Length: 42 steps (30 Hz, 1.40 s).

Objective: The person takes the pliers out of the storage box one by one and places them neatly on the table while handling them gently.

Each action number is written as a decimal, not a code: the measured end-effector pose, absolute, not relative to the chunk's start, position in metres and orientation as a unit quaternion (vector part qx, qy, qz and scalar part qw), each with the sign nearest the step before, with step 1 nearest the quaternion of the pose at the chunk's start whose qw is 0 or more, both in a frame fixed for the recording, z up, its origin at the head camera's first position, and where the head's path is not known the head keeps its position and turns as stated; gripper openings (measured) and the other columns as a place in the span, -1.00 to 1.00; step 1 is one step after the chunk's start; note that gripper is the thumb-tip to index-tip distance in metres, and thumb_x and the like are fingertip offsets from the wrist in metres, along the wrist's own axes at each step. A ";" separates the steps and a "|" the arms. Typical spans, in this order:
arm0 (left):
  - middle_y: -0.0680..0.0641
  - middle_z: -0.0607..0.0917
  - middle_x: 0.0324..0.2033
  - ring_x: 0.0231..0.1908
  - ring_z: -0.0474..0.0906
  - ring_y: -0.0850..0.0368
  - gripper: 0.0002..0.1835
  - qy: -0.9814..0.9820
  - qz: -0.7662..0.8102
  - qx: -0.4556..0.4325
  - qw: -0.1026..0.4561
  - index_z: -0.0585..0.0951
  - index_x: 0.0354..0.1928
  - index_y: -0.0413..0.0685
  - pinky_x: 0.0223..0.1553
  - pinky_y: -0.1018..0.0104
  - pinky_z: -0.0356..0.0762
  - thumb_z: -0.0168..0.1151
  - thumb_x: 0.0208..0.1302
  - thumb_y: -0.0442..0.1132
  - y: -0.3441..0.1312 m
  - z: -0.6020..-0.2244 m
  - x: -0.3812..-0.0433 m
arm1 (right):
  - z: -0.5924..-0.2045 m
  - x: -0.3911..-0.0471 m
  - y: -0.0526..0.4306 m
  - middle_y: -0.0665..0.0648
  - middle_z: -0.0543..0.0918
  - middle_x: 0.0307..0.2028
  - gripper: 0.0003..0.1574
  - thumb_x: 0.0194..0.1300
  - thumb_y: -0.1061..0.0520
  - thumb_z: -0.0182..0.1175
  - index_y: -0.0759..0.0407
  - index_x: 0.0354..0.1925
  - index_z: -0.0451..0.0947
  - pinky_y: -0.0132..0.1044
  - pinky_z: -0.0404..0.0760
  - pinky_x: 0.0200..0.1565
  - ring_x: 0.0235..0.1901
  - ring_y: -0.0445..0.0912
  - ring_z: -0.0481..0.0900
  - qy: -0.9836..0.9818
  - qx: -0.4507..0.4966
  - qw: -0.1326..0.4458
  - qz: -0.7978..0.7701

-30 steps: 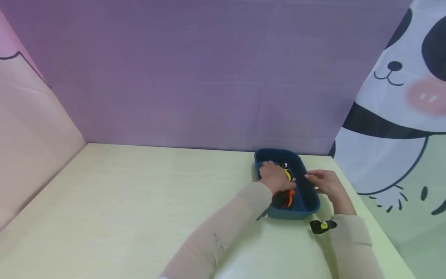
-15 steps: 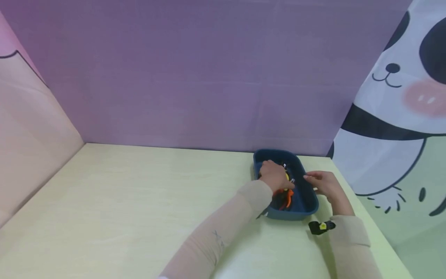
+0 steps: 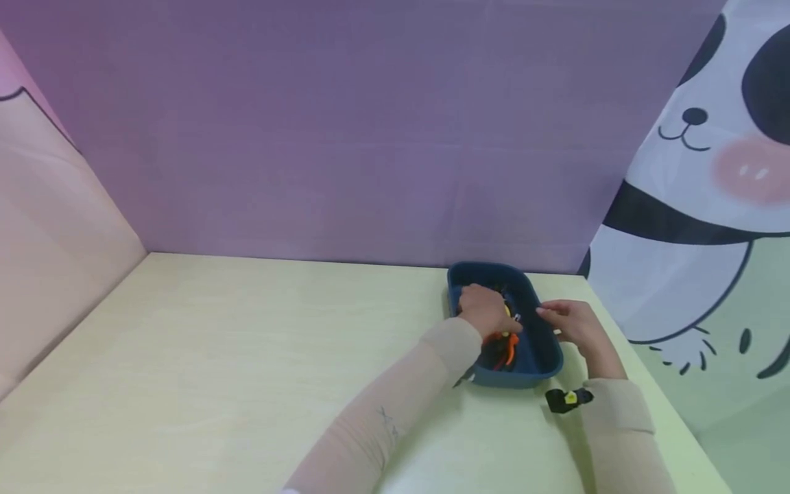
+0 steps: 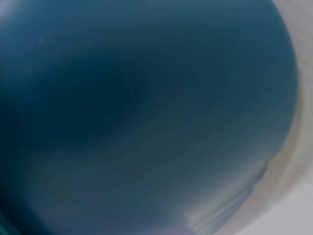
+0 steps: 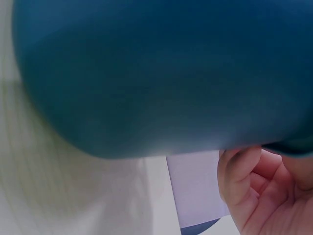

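Note:
A dark blue plastic bin (image 3: 518, 379) stands at the back right of the table in the head view. My left hand (image 3: 486, 312) reaches down into it, its fingertips hidden among the contents; whether it grips any of them I cannot tell. Close below that hand lies a tool with curved orange handles (image 3: 512, 350). A yellow piece (image 3: 507, 311) and black bits show beside the fingers. My right hand (image 3: 574, 326) pinches the bin's right rim between thumb and fingers. In the right wrist view, the curled fingers (image 5: 242, 171) lie against the outer wall.
The pale wooden table (image 3: 259, 363) stretches to the left and front. A purple cloth backdrop (image 3: 308, 137) rises right behind the bin, and a panda-printed panel (image 3: 685, 274) runs along the right edge. A black wrist camera (image 3: 564, 400) hangs by the right sleeve.
My left hand has shifted very slightly within the bin, covering more of the black and yellow contents. My right hand keeps its place at the rim.

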<state>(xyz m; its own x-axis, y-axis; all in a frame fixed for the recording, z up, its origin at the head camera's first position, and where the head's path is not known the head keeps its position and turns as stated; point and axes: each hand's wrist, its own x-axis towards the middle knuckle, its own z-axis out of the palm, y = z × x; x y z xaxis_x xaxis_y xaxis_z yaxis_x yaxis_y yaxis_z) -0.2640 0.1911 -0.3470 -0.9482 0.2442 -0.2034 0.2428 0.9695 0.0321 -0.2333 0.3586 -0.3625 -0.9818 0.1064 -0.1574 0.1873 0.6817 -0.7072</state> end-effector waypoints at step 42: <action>0.15 0.57 -0.53 -0.45 0.47 0.24 -0.54 0.962 0.173 0.196 0.078 0.63 -0.41 0.07 -0.39 0.45 0.41 0.35 -0.06 0.30 0.164 -0.328 -0.269 | -0.364 -0.233 0.357 0.42 0.59 -0.02 -0.39 0.37 0.00 0.08 0.50 0.13 0.39 -0.24 0.64 -0.30 -0.32 -0.22 0.60 0.918 0.073 0.039 -0.387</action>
<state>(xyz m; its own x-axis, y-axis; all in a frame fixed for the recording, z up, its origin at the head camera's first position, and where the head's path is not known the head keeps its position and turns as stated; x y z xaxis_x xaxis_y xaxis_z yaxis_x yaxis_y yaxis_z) -0.2688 0.1640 -0.3284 -0.9110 0.4042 -0.0817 0.3506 0.8635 0.3626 -0.2331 0.3573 -0.3644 -0.9862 0.1035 -0.1289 0.1645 0.6897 -0.7051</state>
